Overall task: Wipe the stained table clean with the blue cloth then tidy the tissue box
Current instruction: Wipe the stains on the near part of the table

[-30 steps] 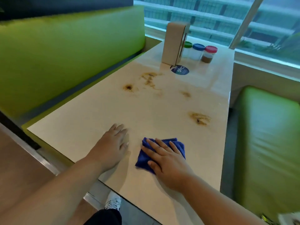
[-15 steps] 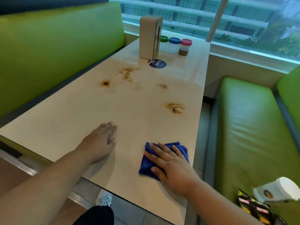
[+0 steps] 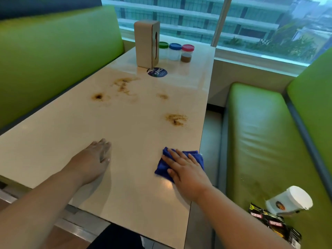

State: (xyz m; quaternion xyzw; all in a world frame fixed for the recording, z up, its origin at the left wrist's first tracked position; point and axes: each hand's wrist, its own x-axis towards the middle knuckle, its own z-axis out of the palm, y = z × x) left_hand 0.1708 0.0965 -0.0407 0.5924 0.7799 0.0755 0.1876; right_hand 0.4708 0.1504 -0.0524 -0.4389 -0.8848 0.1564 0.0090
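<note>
The green bench [image 3: 53, 60] runs along the left side of the table [image 3: 45, 141]. The left hand [image 3: 96, 158] lies flat on the bare top at about 7 o'clock, fingers straight and close together, holding nothing. Beyond it, toward 11 o'clock, sits a dark brown spot [image 3: 98, 97] with a streaky brown smear [image 3: 124, 85] just past it. At 12 o'clock the tissue box [image 3: 146, 44] stands upright on its end near the window, its slot facing right, with a round dark sticker [image 3: 157, 72] on the table at its foot. Just to its right are three small jars in a row, with green [image 3: 163, 45], blue [image 3: 175, 46] and pink [image 3: 188, 48] lids. A faint stain [image 3: 162, 96] and a grainy brown patch [image 3: 177, 119] mark the table at 2 to 3 o'clock. At 5 o'clock, close to the table's right edge, the blue cloth [image 3: 198, 159] lies folded under the right hand [image 3: 185, 171], which presses on it with fingers spread and straight. On the right-hand green bench [image 3: 260, 132] a white paper cup [image 3: 289, 200] lies tipped beside some black sachets [image 3: 269, 221].
</note>
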